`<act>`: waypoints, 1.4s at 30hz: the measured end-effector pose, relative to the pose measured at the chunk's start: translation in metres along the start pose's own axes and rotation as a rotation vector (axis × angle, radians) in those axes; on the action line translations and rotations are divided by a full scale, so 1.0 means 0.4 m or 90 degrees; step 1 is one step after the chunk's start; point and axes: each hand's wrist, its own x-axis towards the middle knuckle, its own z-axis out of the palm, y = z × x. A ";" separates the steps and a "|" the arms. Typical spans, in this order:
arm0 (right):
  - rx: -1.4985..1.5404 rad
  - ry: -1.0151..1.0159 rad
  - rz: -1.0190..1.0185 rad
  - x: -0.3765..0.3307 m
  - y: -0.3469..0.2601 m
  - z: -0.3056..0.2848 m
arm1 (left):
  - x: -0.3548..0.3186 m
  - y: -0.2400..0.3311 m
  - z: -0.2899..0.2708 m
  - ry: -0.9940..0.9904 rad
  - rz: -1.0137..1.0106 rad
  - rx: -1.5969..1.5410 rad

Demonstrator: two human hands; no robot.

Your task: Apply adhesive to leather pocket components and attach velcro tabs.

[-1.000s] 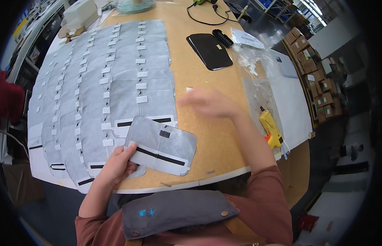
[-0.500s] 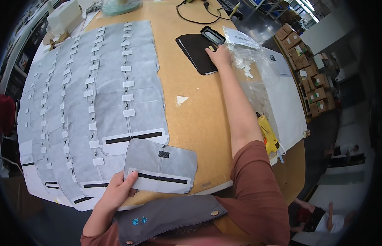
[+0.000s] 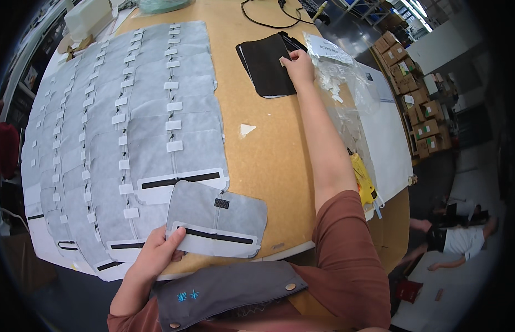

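In my left hand [image 3: 158, 250] is a grey fabric panel [image 3: 193, 207], pinched at its left edge with my thumb on top. The panel has a black strip in a white border and a small dark patch. At the far right of the table, my right hand [image 3: 301, 67] is closed at the right edge of a black panel [image 3: 267, 63], thumb and finger pinched together. A small pale bit shows by the thumb. Another dark layer peeks out beneath, on the left. Behind the hand, a black object [image 3: 290, 41] is mostly covered.
Rows of overlapping grey panels [image 3: 199, 116] with white tabs cover the table's left. Clear plastic bags [image 3: 346, 80], a yellow glue gun [image 3: 362, 180] and a black cable [image 3: 268, 25] lie right and far. A white scrap [image 3: 247, 130] sits mid-table. Another person [image 3: 462, 243] is at the right.
The top black panel has shifted to the right, now hiding most of the black tray-like object. My right hand has risen slightly with it. My left hand still holds the grey panel.
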 end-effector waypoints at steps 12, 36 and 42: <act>0.155 0.070 -0.335 -0.149 -0.192 -0.188 | -0.016 -0.032 0.013 0.061 0.067 0.149; 0.764 -1.284 -0.407 -0.709 -0.304 -0.569 | -0.123 -0.050 -0.010 0.258 0.307 0.325; 0.810 -1.254 -0.675 -0.726 -0.319 -0.555 | -0.120 -0.061 -0.002 0.252 0.323 0.334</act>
